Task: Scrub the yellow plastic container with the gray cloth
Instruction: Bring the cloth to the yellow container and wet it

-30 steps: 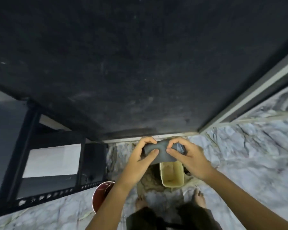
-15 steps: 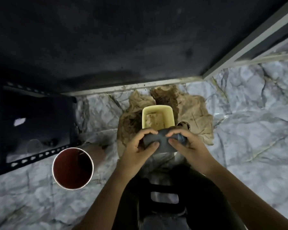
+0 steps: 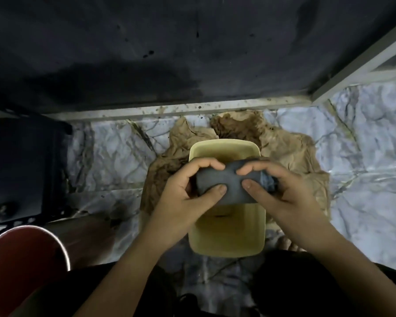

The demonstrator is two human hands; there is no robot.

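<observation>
The rectangular yellow plastic container stands open on the marble floor, partly on crumpled brown paper. Above it, the left hand and right hand both grasp the rolled gray cloth. A round red bucket sits at eight o'clock.

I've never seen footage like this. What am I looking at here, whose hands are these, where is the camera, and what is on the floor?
No machine here: these are a person's two bare hands, filmed by a wide-angle camera worn on their head, looking down. The left hand and right hand both pinch a rolled gray cloth between thumbs and fingers, above an open yellow plastic container. The container sits on a marble-patterned floor, partly over a crumpled brown paper sheet. A round red bucket stands at lower left.
</observation>
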